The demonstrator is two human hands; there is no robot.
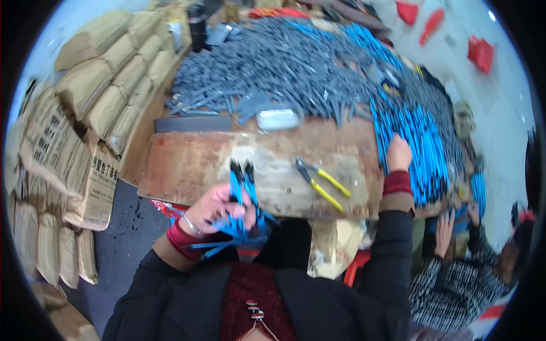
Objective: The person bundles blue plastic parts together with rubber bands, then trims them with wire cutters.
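Note:
My left hand [224, 211], with a bracelet at the wrist, is closed around a bundle of thin blue rods with black ends [235, 190]. The bundle is held in front of the table's near edge, its black ends pointing away from me, and its lower part is blurred. My right hand [399, 154] is curled over the left side of a large heap of similar blue rods [420, 150]. What its fingers grip is hidden. Between my hands, a pair of pliers with yellow handles [324, 183] lies on the worn wooden board [187, 162].
A broad pile of grey strip-like pieces [273, 68] covers the far table, with a clear plastic tray [278, 118] and dark grey bar [193, 124] before it. Stacked brown sacks [96, 91] stand left. At lower right, another person's hands [445, 233] are near more blue rods.

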